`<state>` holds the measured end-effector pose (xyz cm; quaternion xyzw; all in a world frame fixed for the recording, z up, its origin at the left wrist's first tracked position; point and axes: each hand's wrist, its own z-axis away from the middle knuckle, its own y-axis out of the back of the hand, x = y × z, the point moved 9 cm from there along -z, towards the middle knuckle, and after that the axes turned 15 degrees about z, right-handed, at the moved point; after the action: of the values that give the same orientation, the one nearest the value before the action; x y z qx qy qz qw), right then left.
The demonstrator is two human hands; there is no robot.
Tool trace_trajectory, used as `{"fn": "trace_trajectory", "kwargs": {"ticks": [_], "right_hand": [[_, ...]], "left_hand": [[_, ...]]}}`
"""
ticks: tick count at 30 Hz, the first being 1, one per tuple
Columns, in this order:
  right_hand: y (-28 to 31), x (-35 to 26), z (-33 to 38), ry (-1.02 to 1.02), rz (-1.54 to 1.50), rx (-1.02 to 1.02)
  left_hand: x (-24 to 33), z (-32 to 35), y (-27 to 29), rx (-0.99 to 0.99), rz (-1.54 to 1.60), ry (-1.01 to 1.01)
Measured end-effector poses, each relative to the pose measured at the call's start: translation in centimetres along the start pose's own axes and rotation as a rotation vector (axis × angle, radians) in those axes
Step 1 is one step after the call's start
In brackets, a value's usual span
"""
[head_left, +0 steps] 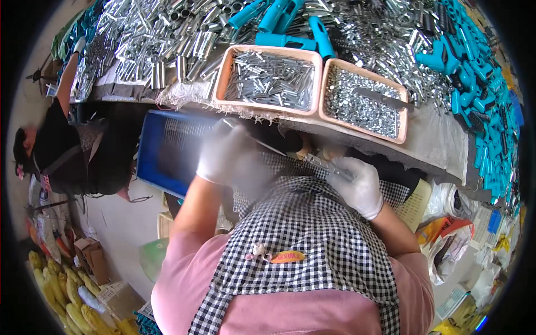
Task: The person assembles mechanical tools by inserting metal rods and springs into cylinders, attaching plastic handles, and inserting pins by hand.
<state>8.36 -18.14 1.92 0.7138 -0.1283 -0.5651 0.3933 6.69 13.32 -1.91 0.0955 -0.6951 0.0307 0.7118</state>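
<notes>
My left hand (220, 156), in a white glove and smeared by motion, is closed on a thin metal rod (269, 146) that points toward my right hand. My right hand (360, 187), gloved in white too, grips a narrow silver metal part (321, 164) with openings along it, above my checked apron. The far end of that part lies close to the rod's tip; whether they touch I cannot tell. Beyond my hands at the table edge stand a tray of short metal pins (269, 109) and a tray of small metal pieces (363, 127), with a flat dark strip (382, 97) across it.
Left of my lap is a blue bin (146, 151). Metal tubes (192, 50) heap over the table (441, 145), with teal tool housings (286, 41) behind the trays and more teal housings (474, 84) at right. A person in black (61, 139) works at far left.
</notes>
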Motion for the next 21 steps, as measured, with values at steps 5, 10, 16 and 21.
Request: {"fn": "trace_trajectory", "kwargs": {"ticks": [5,10,16,21], "right_hand": [[1.5,0.3,1.6,-0.038,-0.02,0.062],[1.1,1.6,2.3,-0.073,-0.114,0.105],[1.6,2.2,2.1,-0.06,-0.114,0.11],[1.3,2.5,1.9,-0.088,-0.227,0.053]], "left_hand": [[1.2,1.1,-7.2,0.243,0.656,0.38],[1.6,2.3,-13.0,0.064,0.759,0.435],[1.8,2.1,-12.5,-0.021,0.726,0.505],[2.1,2.1,-13.0,-0.096,0.789,0.565]]}}
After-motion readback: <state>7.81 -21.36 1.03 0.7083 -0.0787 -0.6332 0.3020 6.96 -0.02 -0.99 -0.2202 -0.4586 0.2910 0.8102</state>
